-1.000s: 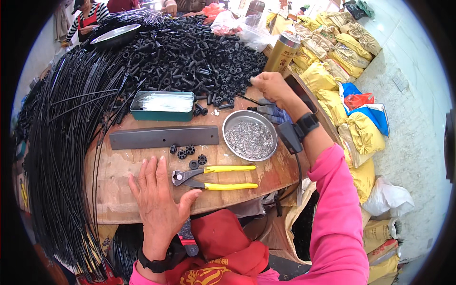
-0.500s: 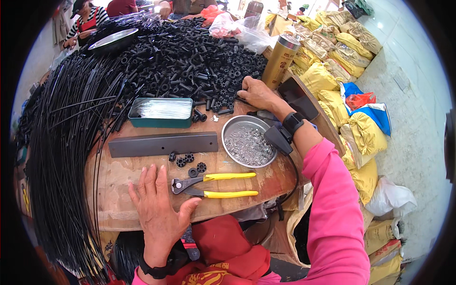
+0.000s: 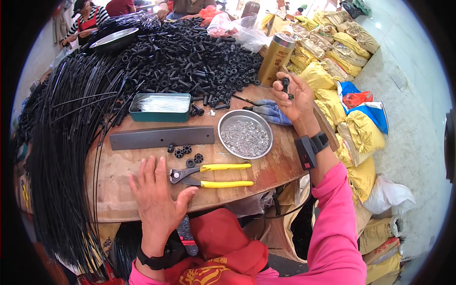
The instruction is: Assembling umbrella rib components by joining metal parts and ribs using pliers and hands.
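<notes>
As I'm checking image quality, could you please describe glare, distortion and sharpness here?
Head view: fisheye bending near the dark round border; head view: white glare on the pale shiny tiled surface, upper right; head view: yellow-handled metal pliers reasonably sharp.

Workshop: wooden bench heaped with black plastic parts, yellow-handled pincers, dish of metal bits, stacked sacks alongside, co-worker across.

Yellow sacks are piled at right; a white plastic bag is placed beside them.
</notes>
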`<state>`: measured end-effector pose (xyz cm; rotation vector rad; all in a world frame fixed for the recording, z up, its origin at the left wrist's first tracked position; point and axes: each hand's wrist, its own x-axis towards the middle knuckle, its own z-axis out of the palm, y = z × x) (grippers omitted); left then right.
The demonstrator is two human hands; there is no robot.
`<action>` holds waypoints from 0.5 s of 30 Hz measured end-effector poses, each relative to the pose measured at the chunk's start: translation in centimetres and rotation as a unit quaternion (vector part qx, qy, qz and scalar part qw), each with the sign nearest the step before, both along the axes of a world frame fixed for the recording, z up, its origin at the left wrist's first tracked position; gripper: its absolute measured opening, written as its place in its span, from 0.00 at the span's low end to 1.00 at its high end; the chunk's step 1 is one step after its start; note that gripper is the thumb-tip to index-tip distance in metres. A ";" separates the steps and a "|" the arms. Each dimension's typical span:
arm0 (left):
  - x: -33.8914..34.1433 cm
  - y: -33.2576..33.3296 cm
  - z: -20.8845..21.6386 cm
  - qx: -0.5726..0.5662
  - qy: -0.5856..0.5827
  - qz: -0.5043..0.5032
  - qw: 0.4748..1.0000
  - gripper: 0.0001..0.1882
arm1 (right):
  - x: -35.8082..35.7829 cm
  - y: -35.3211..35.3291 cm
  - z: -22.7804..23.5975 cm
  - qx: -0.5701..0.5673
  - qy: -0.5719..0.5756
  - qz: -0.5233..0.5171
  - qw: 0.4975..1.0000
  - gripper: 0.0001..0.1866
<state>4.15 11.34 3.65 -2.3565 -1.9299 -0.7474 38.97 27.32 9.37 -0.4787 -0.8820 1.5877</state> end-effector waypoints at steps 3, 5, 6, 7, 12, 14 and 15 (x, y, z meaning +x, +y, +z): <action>0.0 0.1 -0.1 0.007 0.004 0.000 1.000 0.41 | -0.7 -1.3 0.4 -0.073 -0.050 -0.039 0.995 0.09; 0.0 0.1 0.0 0.014 0.007 -0.001 1.000 0.41 | -1.1 -1.0 0.1 -0.079 -0.089 -0.045 0.992 0.09; 0.1 0.1 0.1 0.011 0.006 -0.002 1.000 0.41 | -1.3 -0.8 0.1 -0.048 -0.251 -0.075 0.964 0.10; 0.1 0.1 0.1 0.009 0.005 -0.003 1.000 0.40 | -1.5 -0.6 0.0 -0.015 -0.407 -0.103 0.908 0.11; 0.2 -0.2 0.3 -0.002 -0.005 -0.005 1.000 0.39 | -2.7 1.2 -1.2 0.322 -0.781 -0.132 0.518 0.08; 0.1 -0.2 0.4 0.002 -0.005 -0.001 1.000 0.38 | -3.6 1.1 -0.4 0.296 -0.817 -0.100 0.485 0.08; 0.1 -0.2 0.4 0.002 -0.009 -0.004 1.000 0.38 | -3.9 1.1 -0.1 0.260 -0.853 -0.066 0.448 0.08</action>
